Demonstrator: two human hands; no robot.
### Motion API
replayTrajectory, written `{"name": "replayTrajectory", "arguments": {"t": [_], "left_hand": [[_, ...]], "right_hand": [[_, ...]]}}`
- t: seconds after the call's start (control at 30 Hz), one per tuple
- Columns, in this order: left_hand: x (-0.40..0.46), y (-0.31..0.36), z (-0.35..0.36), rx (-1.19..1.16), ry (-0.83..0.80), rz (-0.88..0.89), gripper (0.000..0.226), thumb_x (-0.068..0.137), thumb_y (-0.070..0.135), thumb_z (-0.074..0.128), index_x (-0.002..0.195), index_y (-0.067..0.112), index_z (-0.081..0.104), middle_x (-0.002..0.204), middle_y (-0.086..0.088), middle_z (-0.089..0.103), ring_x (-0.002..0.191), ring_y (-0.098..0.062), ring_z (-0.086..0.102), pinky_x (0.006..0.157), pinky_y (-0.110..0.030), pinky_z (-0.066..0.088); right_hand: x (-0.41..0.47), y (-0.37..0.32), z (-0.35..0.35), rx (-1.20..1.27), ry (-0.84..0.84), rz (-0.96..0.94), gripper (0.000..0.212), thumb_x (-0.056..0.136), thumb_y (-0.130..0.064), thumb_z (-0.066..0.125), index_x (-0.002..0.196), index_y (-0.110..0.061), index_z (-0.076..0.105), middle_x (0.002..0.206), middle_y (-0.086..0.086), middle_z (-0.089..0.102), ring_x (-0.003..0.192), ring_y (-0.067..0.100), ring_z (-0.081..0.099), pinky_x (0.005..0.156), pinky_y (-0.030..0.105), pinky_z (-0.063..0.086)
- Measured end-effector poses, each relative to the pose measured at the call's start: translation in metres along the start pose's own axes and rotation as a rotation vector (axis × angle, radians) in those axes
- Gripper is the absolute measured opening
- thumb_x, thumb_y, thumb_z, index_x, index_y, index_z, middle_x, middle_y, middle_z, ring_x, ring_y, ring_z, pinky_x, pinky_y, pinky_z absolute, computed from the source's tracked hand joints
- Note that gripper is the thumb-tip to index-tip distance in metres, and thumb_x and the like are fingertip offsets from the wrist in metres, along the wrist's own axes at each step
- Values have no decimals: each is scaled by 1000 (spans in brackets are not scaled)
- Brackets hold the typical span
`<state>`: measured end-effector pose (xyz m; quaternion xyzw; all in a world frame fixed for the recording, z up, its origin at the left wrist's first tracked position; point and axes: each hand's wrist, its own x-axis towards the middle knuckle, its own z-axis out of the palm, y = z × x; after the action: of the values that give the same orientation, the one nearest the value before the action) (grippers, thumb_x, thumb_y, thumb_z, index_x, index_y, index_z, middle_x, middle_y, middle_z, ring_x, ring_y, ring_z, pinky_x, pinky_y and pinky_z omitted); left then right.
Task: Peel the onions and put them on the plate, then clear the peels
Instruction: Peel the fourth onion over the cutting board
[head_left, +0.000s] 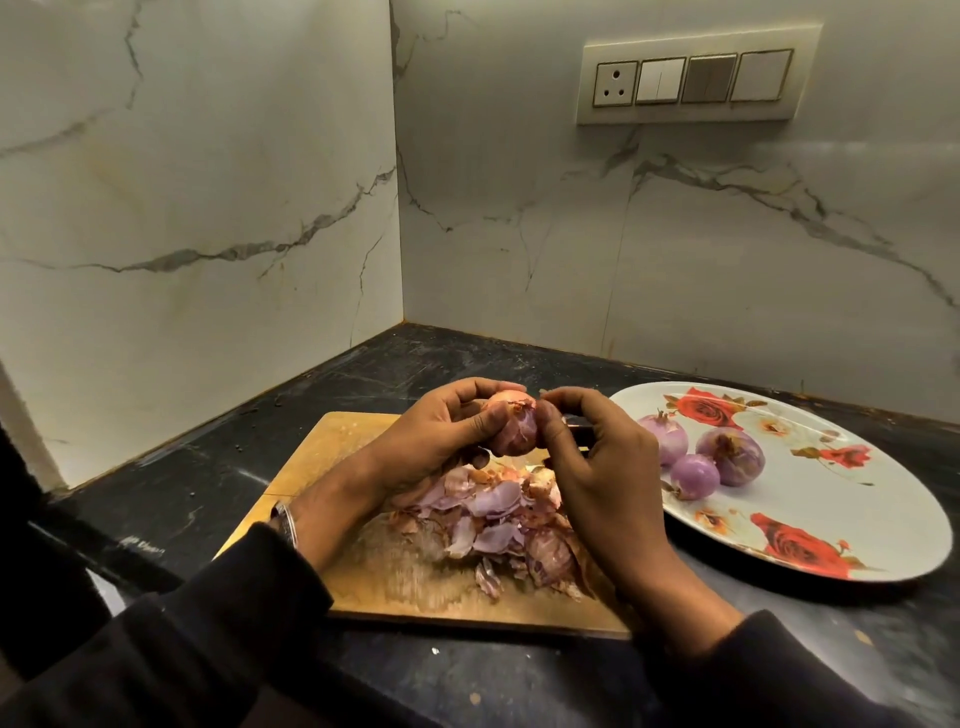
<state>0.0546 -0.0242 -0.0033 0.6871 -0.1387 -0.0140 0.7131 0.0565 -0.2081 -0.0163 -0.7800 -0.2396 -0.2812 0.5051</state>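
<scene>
My left hand (436, 431) grips a partly peeled purple onion (514, 428) above the wooden cutting board (332, 447). My right hand (587, 447) pinches a bit of skin at the onion's top right side. Under the hands, a heap of purple and brown peels (498, 525) lies on the board. To the right stands a white plate with red roses (857, 525), holding three peeled onions (727, 457) near its left side.
The board and plate sit on a dark stone counter (208, 493) in a corner of marble walls. A switch panel (696, 78) is on the back wall. The counter's front edge runs below my sleeves.
</scene>
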Motion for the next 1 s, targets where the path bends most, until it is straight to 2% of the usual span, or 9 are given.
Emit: {"name": "replayTrajectory", "arguments": {"t": [0.07, 0.17, 0.27, 0.33, 0.53, 0.7, 0.83, 0.9, 1.0], "left_hand": [[0, -1, -1, 15, -20, -3, 42, 88, 23, 64, 128, 13, 61, 118, -19, 66, 97, -25, 66, 72, -31, 53], [-1, 1, -1, -42, -40, -24, 39, 89, 19, 62, 128, 10, 61, 114, -14, 69, 96, -24, 69, 72, -31, 57], [-2, 1, -1, -73, -44, -14, 42, 90, 17, 61, 129, 4, 57, 116, -14, 70, 103, -29, 69, 81, -40, 59], [-1, 0, -1, -28, -20, 6, 45, 88, 21, 64, 130, 4, 58, 123, -21, 65, 111, -38, 66, 95, -56, 49], [-2, 0, 3, -17, -6, -29, 43, 88, 24, 66, 127, 8, 59, 122, -21, 65, 114, -38, 65, 100, -61, 48], [-3, 3, 6, -39, -36, -22, 38, 88, 20, 64, 124, 10, 62, 111, -9, 72, 106, -29, 70, 85, -39, 61], [-5, 5, 8, 42, -29, -11, 38, 88, 23, 63, 125, 17, 63, 120, -8, 69, 111, -29, 68, 84, -37, 61], [-7, 5, 10, 69, -23, -19, 38, 89, 23, 62, 127, 18, 62, 123, -9, 68, 112, -30, 68, 88, -43, 60], [-9, 6, 12, 92, 17, -21, 39, 89, 25, 60, 128, 18, 60, 120, -9, 69, 113, -32, 67, 96, -59, 49]], "right_hand": [[-1, 0, 0, 107, -50, 86, 18, 94, -33, 68, 110, -27, 71, 99, -12, 72, 87, 6, 72, 71, 31, 62], [-2, 0, -1, 336, -109, 253, 25, 90, -24, 74, 114, -21, 75, 98, -6, 77, 86, 13, 76, 72, 40, 64], [-1, 1, -2, 419, -97, 277, 23, 90, -11, 71, 112, -18, 75, 91, -4, 78, 78, 13, 76, 66, 29, 62], [-2, 1, 0, 357, -64, 229, 23, 93, -8, 68, 112, -20, 74, 90, -7, 77, 78, 10, 75, 65, 24, 61], [-6, 2, 8, 128, 21, 122, 16, 98, -18, 63, 109, -24, 74, 89, -11, 74, 81, 4, 70, 70, 32, 62], [-5, -1, 8, 89, 80, 119, 13, 98, -18, 62, 98, -29, 69, 82, -13, 70, 76, 5, 68, 66, 33, 61], [-2, 5, 6, 100, 107, 175, 13, 99, -17, 62, 101, -28, 69, 86, -11, 70, 81, 6, 68, 70, 33, 62], [0, 8, 3, 84, 105, 181, 15, 100, -16, 61, 102, -29, 68, 88, -12, 70, 83, 5, 67, 71, 30, 61], [0, 10, 2, 53, 44, 198, 26, 102, -10, 55, 118, -23, 70, 105, -9, 71, 96, 7, 66, 82, 27, 59]]}}
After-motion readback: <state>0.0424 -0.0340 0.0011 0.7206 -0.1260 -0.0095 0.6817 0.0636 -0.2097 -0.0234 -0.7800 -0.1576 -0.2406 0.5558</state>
